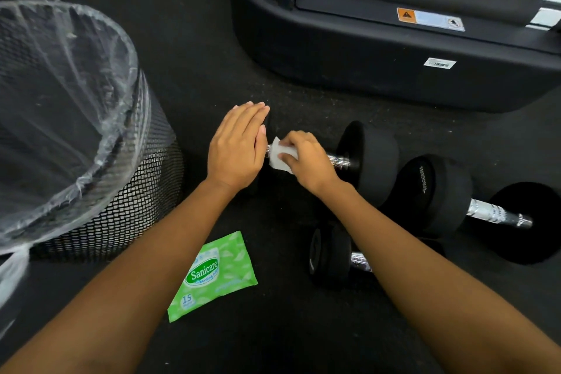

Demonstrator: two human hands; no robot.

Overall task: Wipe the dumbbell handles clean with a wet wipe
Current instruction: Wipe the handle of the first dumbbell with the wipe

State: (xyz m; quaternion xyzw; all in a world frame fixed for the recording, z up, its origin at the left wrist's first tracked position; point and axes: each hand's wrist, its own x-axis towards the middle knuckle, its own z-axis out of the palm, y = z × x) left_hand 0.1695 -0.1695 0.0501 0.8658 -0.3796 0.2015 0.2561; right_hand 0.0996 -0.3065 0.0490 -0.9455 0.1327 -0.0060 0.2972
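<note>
The dumbbell [372, 155] being cleaned lies on the floor [197, 70] at the centre of the view, its handle [335, 158] running from 9 to 3 o'clock. A white wipe [280, 155] is folded over the handle's left part and clamped there by the curled fingers of the right hand [306, 161], so the steel can be rubbed all round. The left hand [236, 146] is laid flat, fingers straight, over the head at 9 o'clock, apparently to stop rolling. A second dumbbell [485, 211] lies at 4 o'clock and a third [331, 255] at 6, within reach for their turn. The pack [212, 276] lies at 7 o'clock, the bin [121, 191] at 9, the treadmill [364, 55] at 1.
</note>
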